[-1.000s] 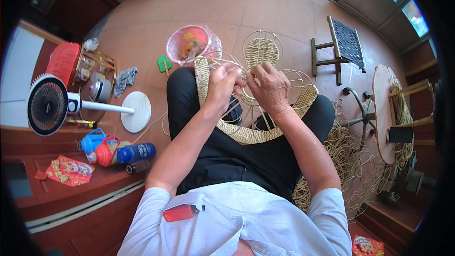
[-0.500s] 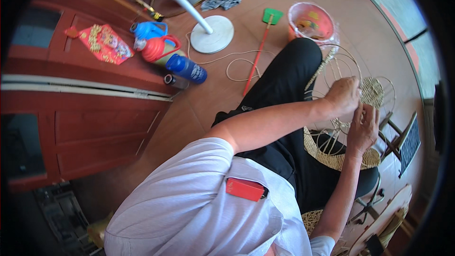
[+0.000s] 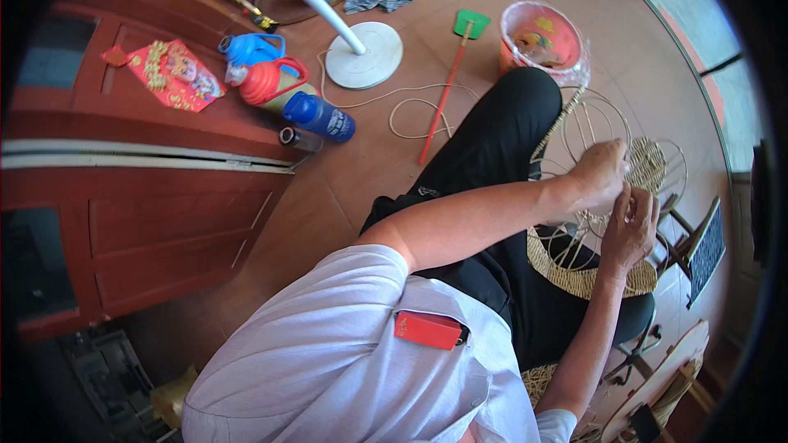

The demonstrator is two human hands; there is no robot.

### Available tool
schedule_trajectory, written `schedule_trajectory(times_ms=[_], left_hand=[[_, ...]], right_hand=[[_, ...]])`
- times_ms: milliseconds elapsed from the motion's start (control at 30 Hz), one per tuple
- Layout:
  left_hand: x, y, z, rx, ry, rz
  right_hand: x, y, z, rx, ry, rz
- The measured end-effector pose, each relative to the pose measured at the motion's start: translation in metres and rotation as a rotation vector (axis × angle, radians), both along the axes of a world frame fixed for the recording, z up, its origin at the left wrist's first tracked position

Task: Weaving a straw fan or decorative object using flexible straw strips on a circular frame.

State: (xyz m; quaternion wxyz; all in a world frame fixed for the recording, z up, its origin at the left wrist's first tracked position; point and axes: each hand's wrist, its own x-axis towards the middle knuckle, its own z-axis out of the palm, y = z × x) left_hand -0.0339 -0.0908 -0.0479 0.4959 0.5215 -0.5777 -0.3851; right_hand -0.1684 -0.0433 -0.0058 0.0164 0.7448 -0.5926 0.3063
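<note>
Across my lap lies a partly woven piece of straw cord on thin curved wire loops; its woven band [image 3: 566,273] curves over my right thigh, and a round woven patch [image 3: 648,162] sits beyond my hands. My left hand [image 3: 602,171] is closed on the wire frame [image 3: 625,119] near that patch. Just below it, nearly touching, my right hand [image 3: 630,230] is closed with thumb and forefinger pinched together. What lies between those fingertips is too small to make out. My left forearm partly hides the loops underneath.
A pink bucket [image 3: 542,37] with a plastic liner stands beyond my left knee. Left of it are a green-and-red long-handled tool [image 3: 447,90], a white fan base [image 3: 364,55] with a cord, and several bottles. A small chair [image 3: 698,250] is at the right.
My left hand has shifted slightly downward along the frame. My right hand stays nearly in place, its fingertips a little lower. The view has moved slightly.
</note>
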Motion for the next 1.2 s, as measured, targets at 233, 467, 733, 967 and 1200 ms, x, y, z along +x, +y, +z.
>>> schedule_trajectory(times_ms=[233,467,733,967,1200], left_hand=[[0.048,0.014,0.027,-0.188,-0.836,-0.128],[0.060,0.009,0.030,-0.029,-0.498,-0.197],[0.088,-0.024,-0.009,0.222,-0.075,-0.477],[0.085,-0.019,0.007,0.150,-0.251,-0.541],[0.065,0.004,0.036,-0.016,-0.763,-0.420]], right_hand=[[0.016,-0.006,0.001,-0.024,-0.098,-0.004],[0.005,-0.009,-0.009,-0.157,-0.145,0.036],[0.013,-0.018,-0.026,-0.305,-0.295,0.026],[0.020,-0.018,-0.026,-0.314,-0.259,-0.004],[0.018,-0.022,-0.033,-0.246,-0.246,0.067]])
